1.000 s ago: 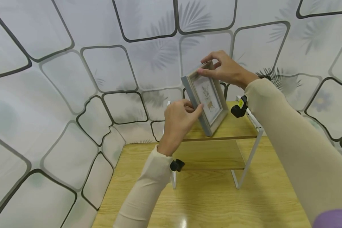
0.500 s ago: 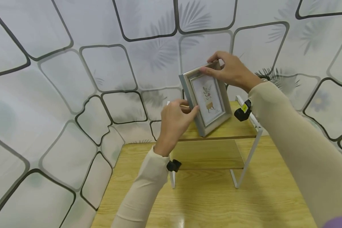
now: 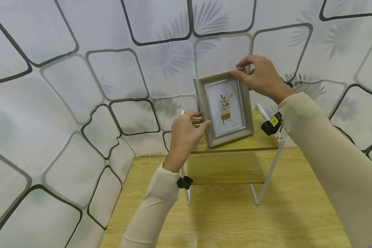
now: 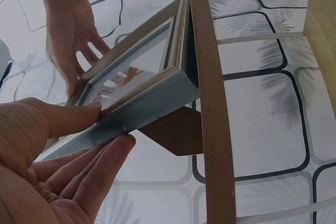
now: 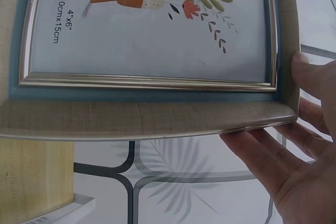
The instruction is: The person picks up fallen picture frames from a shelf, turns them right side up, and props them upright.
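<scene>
A picture frame (image 3: 213, 138) with a beige-silver border and a potted-plant print stands on the top board (image 3: 260, 137) of a small shelf, leaning slightly back. My left hand (image 3: 186, 136) pinches its left edge, thumb in front and fingers behind, as the left wrist view shows. The frame's upper right corner is held by my right hand (image 3: 263, 75), with the thumb on the front face. Behind the frame, a brown stand flap (image 4: 178, 132) sticks out in the left wrist view. In the right wrist view the print carries the words 4"x6" and 10cmx15cm.
The small shelf has a lower board (image 3: 226, 168) and white metal legs (image 3: 271, 175). It stands on a wood-grain surface (image 3: 223, 224) in front of a patterned wall covering (image 3: 117, 75). Another such wall covering rises at the left.
The picture frame has turned to face the head camera more squarely and stands more upright. My right hand has moved to the right with its corner; my left hand has shifted slightly left.
</scene>
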Demonstrator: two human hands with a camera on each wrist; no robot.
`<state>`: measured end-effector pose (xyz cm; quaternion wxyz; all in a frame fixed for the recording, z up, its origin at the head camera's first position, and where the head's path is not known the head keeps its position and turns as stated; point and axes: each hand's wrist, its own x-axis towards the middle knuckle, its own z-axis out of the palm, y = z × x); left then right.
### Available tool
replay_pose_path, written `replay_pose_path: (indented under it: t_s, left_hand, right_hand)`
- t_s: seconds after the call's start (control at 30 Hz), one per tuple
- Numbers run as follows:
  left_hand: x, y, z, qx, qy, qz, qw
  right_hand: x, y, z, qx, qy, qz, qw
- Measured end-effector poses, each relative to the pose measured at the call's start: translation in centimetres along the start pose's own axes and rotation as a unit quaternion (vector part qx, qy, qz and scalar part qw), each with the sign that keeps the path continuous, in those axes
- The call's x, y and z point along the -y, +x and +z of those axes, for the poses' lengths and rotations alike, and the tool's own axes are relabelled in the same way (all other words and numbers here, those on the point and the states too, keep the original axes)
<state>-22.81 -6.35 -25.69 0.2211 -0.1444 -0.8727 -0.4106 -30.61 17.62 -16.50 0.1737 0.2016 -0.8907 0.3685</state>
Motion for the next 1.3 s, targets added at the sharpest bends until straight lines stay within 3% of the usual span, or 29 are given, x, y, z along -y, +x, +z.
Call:
replay_pose_path:
  t_s: [0.3, 0.77, 1.1, 1.3]
  left_hand:
    - [0.7, 0.2, 0.1, -0.018, 0.025, 0.006, 0.9995]
    - [1.4, 0.7, -0.1, -0.005, 0.04, -0.012, 0.9991]
    - [1.5, 0.8, 0.0, 0.0, 0.046, -0.006, 0.9989]
    - [1.5, 0.1, -0.4, -0.014, 0.052, 0.007, 0.9985]
  right_hand:
    - [-0.2, -1.0, -0.1, -0.04, 0.02, 0.001, 0.999]
    - [-0.1, -1.3, 0.2, -0.065, 0.043, 0.007, 0.997]
    - [-0.6, -1.4, 0.2, -0.064, 0.033, -0.003, 0.9974]
    - [-1.4, -2.0, -0.6, -0.073, -0.013, -0.012, 0.9971]
